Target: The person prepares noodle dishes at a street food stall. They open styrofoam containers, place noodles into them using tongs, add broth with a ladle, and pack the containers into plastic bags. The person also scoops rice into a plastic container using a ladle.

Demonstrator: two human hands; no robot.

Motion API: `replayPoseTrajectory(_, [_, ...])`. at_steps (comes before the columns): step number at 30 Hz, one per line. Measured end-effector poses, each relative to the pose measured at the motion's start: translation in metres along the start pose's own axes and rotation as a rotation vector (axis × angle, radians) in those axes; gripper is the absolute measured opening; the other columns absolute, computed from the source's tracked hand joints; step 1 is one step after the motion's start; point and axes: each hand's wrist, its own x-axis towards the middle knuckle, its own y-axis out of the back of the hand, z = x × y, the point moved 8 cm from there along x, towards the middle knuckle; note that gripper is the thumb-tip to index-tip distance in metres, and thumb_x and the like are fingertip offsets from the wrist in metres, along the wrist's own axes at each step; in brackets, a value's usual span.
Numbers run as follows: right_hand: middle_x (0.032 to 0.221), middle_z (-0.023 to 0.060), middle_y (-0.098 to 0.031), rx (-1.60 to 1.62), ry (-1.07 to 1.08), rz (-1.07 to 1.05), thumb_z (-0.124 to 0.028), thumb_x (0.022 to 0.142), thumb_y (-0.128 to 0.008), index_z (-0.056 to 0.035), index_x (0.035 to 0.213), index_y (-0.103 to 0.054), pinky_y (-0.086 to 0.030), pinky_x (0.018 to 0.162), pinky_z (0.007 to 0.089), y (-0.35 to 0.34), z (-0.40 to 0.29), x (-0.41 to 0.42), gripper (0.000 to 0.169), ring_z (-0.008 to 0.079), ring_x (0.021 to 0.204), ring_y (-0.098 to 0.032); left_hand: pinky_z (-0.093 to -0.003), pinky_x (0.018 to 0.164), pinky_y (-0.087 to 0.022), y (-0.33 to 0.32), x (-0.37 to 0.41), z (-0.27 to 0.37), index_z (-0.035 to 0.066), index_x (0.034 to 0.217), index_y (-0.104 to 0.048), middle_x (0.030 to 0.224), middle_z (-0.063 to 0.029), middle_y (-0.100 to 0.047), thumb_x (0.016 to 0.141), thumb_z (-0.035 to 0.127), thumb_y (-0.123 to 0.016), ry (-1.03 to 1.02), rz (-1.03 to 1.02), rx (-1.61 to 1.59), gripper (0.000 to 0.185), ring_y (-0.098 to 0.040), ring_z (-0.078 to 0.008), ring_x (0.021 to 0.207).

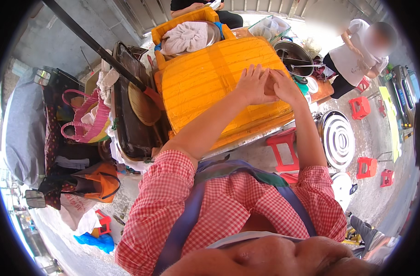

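An orange-yellow, tape-covered box with a broad lid (203, 82) stands before me. My left hand (253, 86) lies over the right part of the lid, its fingers spread towards the far edge. Close beside it, my right hand (284, 86) reaches in near the lid's right edge, and its fingertips come near the left hand's fingers. A brownish patch shows between the two palms; whether it is a separate thing or shaded lid I cannot tell. Neither hand visibly grips anything.
Behind the lid, a white cloth (185, 38) covers a round pan in an orange crate. A divided pot (294, 57) stands at right, near a standing person (356, 51). A dark pole (96, 45) slants across the left, above a pink woven basket (89, 115). Red stools (360, 107) dot the floor.
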Motion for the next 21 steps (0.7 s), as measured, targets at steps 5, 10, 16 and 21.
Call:
replayPoseTrajectory(5, [0.131, 0.017, -0.048, 0.19, -0.005, 0.151, -0.003, 0.082, -0.043, -0.0018, 0.129, -0.046, -0.038, 0.101, 0.0373, -0.006, 0.027, -0.004, 0.047, 0.0313, 0.121, -0.047, -0.0509, 0.11, -0.017, 0.006, 0.0, 0.006, 0.009, 0.145, -0.028, 0.148, -0.0228, -0.023, 0.069, 0.078, -0.049, -0.002, -0.032, -0.017, 0.105, -0.021, -0.0416, 0.137])
replayPoseTrajectory(10, [0.129, 0.0153, -0.05, 0.367, -0.048, 0.319, -0.015, 0.093, -0.05, -0.0017, 0.13, -0.046, -0.044, 0.092, 0.0318, 0.002, 0.037, -0.011, 0.04, 0.0244, 0.111, -0.056, -0.0517, 0.111, -0.014, 0.004, 0.0, 0.006, 0.014, 0.146, -0.026, 0.149, -0.0235, -0.021, 0.068, 0.078, -0.051, -0.001, -0.032, -0.035, 0.104, -0.016, -0.0423, 0.138])
replayPoseTrajectory(16, [0.124, 0.0163, -0.048, 0.251, 0.03, 0.46, -0.015, 0.093, -0.051, -0.0036, 0.131, -0.045, -0.051, 0.079, 0.0307, 0.043, 0.004, -0.027, 0.04, 0.0241, 0.1, -0.06, -0.0531, 0.111, -0.014, 0.025, -0.005, 0.002, 0.014, 0.147, -0.021, 0.149, -0.0247, -0.02, 0.067, 0.075, -0.057, 0.038, 0.051, -0.113, 0.106, -0.016, -0.043, 0.138])
replayPoseTrajectory(21, [0.13, 0.0138, -0.047, 0.391, 0.074, 0.542, -0.007, 0.093, -0.049, -0.0046, 0.132, -0.043, -0.049, 0.084, 0.0316, 0.052, -0.012, -0.057, 0.04, 0.0221, 0.104, -0.058, -0.0545, 0.109, -0.02, 0.063, -0.049, -0.016, 0.013, 0.144, -0.027, 0.146, -0.0227, -0.026, 0.075, 0.061, -0.062, -0.11, 0.358, -0.257, 0.091, -0.022, -0.0428, 0.136])
